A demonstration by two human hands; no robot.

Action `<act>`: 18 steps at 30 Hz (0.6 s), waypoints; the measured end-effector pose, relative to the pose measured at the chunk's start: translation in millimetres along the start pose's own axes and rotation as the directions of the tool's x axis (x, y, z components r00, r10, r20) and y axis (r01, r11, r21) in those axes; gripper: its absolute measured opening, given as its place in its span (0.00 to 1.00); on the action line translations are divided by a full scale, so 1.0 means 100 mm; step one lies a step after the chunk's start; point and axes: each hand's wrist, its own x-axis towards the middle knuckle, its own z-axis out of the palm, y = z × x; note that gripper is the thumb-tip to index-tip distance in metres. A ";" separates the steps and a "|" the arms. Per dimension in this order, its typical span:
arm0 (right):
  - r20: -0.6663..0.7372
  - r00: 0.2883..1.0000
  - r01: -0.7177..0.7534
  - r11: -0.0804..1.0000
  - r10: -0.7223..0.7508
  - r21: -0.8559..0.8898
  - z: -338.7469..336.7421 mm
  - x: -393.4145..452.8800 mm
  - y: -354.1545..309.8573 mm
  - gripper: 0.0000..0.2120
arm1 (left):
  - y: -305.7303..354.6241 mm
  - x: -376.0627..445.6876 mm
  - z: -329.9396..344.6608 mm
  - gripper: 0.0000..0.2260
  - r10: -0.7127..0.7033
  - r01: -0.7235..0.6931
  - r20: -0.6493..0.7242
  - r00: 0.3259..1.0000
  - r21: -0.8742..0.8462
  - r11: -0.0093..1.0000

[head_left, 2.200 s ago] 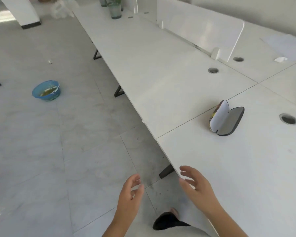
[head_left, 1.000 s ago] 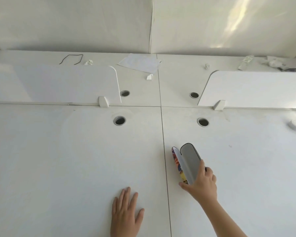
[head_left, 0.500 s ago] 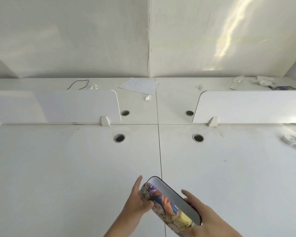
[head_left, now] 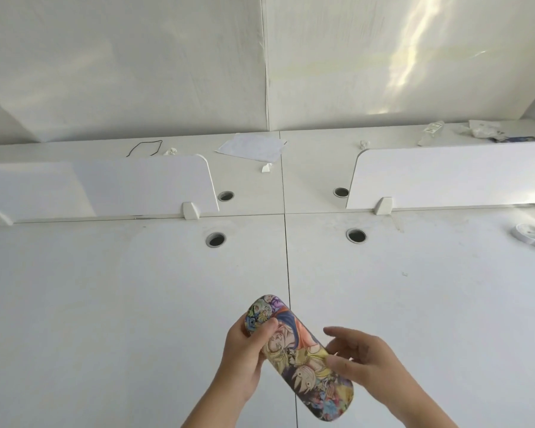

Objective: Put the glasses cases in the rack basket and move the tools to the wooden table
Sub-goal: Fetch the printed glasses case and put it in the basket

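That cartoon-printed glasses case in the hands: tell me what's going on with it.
A person holds the closed, cartoon-printed hard glasses case above the white desk. The left hand grips its far end, thumb across the top. The right hand is at the near end with fingers loosely spread, touching its edge rather than clearly clamping it. No rack basket, tools or wooden table are in view, so the case is not yet stowed.

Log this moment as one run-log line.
stage: case picked up | glasses case: closed, held above white desk | left hand: gripping case | right hand: fingers open beside it | rack basket: not in view
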 end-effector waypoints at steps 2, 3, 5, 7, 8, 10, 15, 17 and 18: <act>0.062 0.998 -0.027 0.999 0.028 -0.023 0.03 0.00 0.02 0.22 | -0.07 -0.04 -0.01 0.17 -0.029 0.028 -0.038 0.999 -0.033 0.999; 0.129 0.991 -0.048 0.999 0.048 -0.004 0.04 -0.01 0.02 0.24 | -0.10 -0.06 -0.02 0.19 -0.032 0.030 -0.040 0.999 -0.051 0.998; 0.285 0.954 -0.133 0.985 0.096 0.111 0.06 -0.05 0.01 0.24 | -0.13 -0.08 -0.02 0.29 -0.031 0.030 -0.009 0.999 -0.075 0.997; 0.403 0.911 -0.203 0.941 0.081 0.270 0.08 -0.08 0.05 0.21 | -0.15 -0.08 -0.02 0.35 -0.020 0.024 0.050 0.999 -0.064 0.998; 0.432 0.899 -0.236 0.910 0.071 0.342 0.09 -0.11 0.07 0.24 | -0.15 -0.08 -0.01 0.37 -0.021 0.023 0.081 0.996 -0.030 0.999; 0.406 0.910 -0.283 0.846 0.088 0.452 0.09 -0.17 0.18 0.33 | -0.16 -0.08 0.00 0.36 -0.030 0.016 0.124 0.992 0.116 0.993; 0.170 0.937 -0.349 0.786 0.305 0.511 0.14 -0.45 0.53 0.22 | -0.39 -0.06 0.00 0.14 -0.036 -0.016 0.085 0.996 0.543 0.840; 0.011 0.924 -0.337 0.802 0.381 0.494 0.18 -0.63 0.69 0.20 | -0.59 -0.07 0.00 0.11 -0.056 0.006 0.065 0.996 0.607 0.794; -0.070 0.909 -0.332 0.817 0.410 0.472 0.19 -0.74 0.75 0.19 | -0.70 -0.07 -0.01 0.10 -0.084 0.012 0.083 0.993 0.636 0.771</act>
